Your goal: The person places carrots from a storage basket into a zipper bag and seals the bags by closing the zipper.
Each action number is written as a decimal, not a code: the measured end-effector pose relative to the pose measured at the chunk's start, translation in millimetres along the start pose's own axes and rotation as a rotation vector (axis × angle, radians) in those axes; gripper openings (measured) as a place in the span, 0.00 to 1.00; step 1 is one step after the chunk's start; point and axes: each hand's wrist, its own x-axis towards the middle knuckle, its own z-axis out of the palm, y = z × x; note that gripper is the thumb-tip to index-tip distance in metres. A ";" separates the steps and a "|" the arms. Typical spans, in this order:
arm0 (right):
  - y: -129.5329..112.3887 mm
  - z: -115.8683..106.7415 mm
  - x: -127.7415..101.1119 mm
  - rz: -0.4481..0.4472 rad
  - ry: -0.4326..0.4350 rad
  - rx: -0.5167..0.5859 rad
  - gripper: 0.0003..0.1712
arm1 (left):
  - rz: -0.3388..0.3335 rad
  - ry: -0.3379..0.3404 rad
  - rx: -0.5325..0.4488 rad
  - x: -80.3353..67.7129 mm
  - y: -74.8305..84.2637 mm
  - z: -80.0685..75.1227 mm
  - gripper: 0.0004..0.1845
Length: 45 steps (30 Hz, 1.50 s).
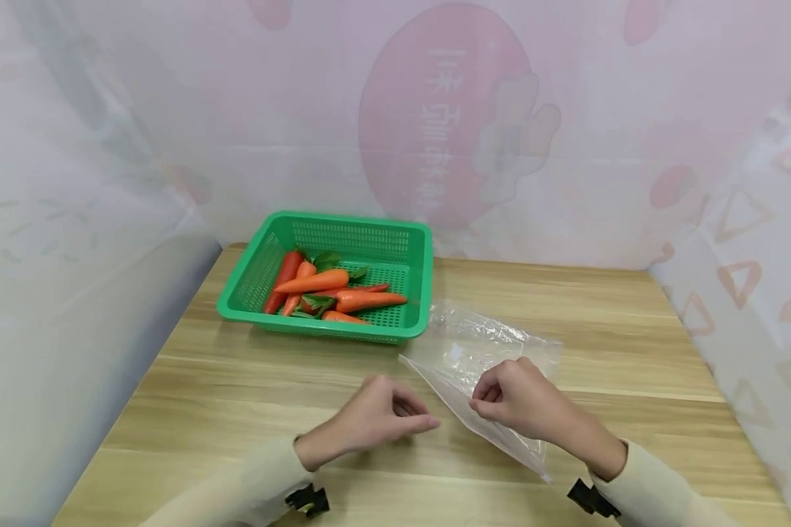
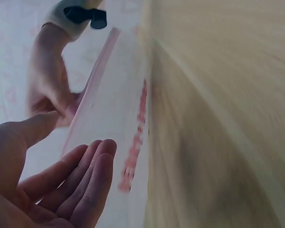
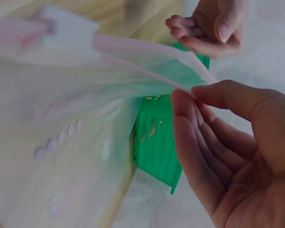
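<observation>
A clear plastic slider bag (image 1: 457,355) with a pink zip edge lies tilted on the table, its mouth edge raised toward me. My right hand (image 1: 520,399) pinches that edge between thumb and forefinger, as the right wrist view also shows. The bag's white slider (image 3: 69,31) sits at one end of the zip. My left hand (image 1: 382,421) is just left of the mouth edge, holding nothing, with its thumb extended and fingers loosely bent. In the left wrist view, red print (image 2: 133,161) runs down the bag (image 2: 111,104).
A green plastic basket (image 1: 423,271) stands at the back left of the wooden table (image 1: 237,410). Inside it lie several orange and red carrots (image 1: 316,281) with green tops. Printed cloth walls (image 1: 290,110) close off the back and both sides.
</observation>
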 end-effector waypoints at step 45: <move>-6.9 -42.2 -26.5 0.233 0.261 -0.369 0.07 | -0.118 -0.152 0.088 32.3 -33.0 -24.8 0.09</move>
